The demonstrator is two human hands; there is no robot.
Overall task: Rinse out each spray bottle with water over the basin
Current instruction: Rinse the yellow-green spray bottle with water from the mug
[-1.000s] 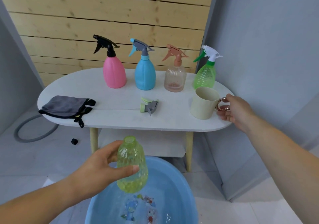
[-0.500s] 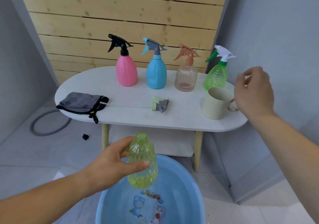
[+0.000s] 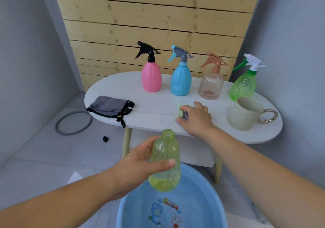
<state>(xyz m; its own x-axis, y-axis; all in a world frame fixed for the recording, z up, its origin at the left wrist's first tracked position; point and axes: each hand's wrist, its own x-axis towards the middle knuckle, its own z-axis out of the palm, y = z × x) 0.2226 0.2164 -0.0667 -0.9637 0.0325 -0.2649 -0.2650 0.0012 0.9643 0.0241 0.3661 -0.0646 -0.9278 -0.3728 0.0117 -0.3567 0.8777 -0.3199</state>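
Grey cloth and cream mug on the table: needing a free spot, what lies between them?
Head view: the right hand gripping a green trigger sprayer head, its thin tube running toward the grey cloth.

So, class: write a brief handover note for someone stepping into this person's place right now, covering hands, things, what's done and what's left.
Left hand holds the uncapped yellow-green bottle over the blue basin. Right hand grips the loose spray head on the table. Pink bottle, blue bottle, clear bottle and green bottle stand capped at the back. Done: one bottle opened. Left: probably recap it, then rinse the other four.
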